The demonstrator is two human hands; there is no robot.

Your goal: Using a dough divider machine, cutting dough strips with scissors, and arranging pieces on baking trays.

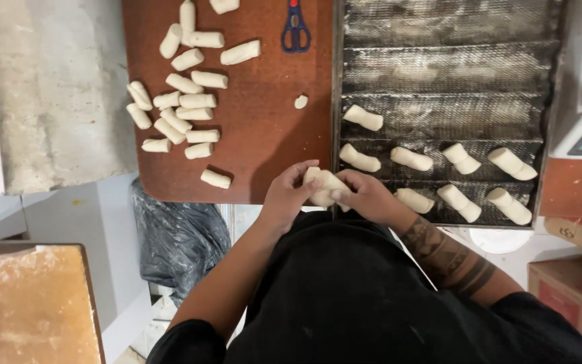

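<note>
Reddish-brown board fills the bench ahead, near edge right at my waist. Both hands sit at that edge: left hand and right hand curled shut around one pale, soft dough piece, fingers wrapped on it from both sides. Open board room between my hands and the cluster of short pale dough logs at the board's far left. Dark ridged metal baking tray butts the board's right edge, shaped dough rolls in its near grooves. Blue-handled scissors at the board's far edge.
</note>
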